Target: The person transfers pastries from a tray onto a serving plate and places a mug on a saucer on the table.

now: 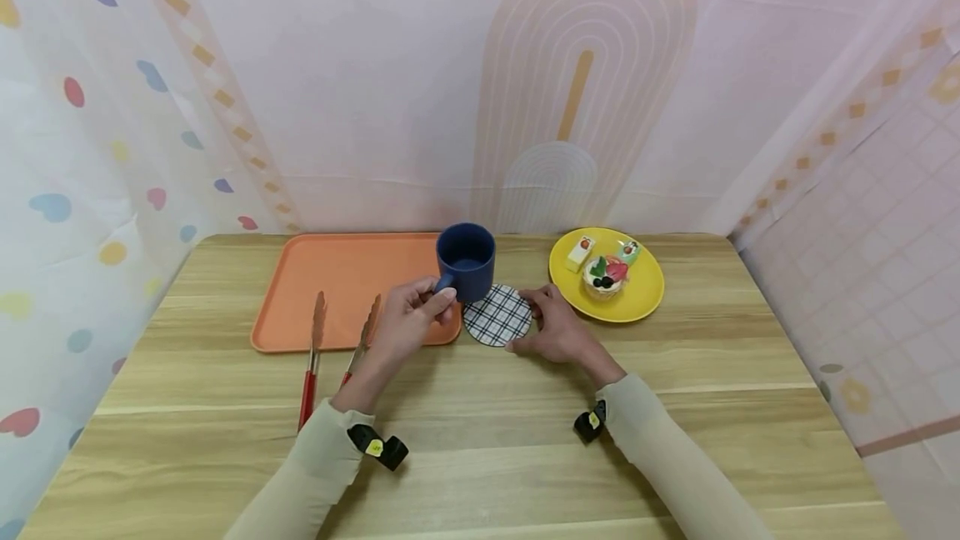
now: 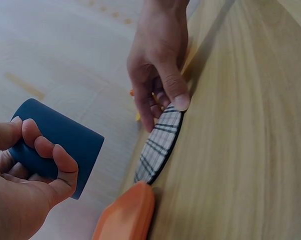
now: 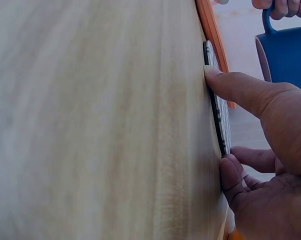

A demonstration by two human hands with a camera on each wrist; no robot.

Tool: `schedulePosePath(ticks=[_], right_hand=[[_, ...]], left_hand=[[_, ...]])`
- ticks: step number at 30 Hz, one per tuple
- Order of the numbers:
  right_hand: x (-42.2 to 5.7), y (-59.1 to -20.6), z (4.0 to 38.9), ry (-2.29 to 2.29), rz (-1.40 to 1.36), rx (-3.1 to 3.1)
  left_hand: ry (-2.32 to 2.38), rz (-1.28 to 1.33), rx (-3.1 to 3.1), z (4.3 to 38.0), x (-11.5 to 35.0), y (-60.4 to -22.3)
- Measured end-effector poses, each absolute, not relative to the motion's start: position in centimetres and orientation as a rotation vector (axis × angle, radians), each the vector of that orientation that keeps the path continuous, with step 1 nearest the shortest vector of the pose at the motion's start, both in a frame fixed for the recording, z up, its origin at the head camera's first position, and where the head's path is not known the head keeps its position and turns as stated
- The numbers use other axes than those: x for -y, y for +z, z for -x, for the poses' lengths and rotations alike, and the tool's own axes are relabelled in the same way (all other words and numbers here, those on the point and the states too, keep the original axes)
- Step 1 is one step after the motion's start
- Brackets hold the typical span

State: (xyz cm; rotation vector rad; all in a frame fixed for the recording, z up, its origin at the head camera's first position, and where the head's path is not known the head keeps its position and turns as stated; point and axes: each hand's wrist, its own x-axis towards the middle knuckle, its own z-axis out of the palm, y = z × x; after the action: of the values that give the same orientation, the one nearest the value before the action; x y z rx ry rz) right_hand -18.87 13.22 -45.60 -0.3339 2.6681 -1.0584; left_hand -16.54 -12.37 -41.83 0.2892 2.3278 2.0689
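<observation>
My left hand [image 1: 415, 317] grips a dark blue mug [image 1: 467, 263] by its handle and holds it up, its dark inside visible in the head view. Below and to the right of the mug lies a round coaster [image 1: 497, 319] with a black-and-white plaid top. My right hand [image 1: 557, 326] holds the coaster's right edge, thumb on the near side and fingers on the far side. In the right wrist view, the thumb [image 3: 235, 87] touches the thin dark rim. The left wrist view shows the coaster [image 2: 159, 142] low over the wood, beside the tray's corner.
An orange tray [image 1: 360, 261] sits at the back left, close to the coaster. Two red-handled tongs arms [image 1: 308, 394] reach over its near edge, partly behind my left arm. A yellow plate [image 1: 637, 298] at the right bears a fruit tart [image 1: 602, 277] and small cake-like pieces.
</observation>
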Motion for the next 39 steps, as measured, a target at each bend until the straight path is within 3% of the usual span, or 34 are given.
schedulePosePath(ticks=[39], right_hand=[[-13.4,-46.0,18.7,-1.081,0.339,-2.684]], left_hand=[[2.044,-0.096,-2.239,15.3,7.9,-45.3]])
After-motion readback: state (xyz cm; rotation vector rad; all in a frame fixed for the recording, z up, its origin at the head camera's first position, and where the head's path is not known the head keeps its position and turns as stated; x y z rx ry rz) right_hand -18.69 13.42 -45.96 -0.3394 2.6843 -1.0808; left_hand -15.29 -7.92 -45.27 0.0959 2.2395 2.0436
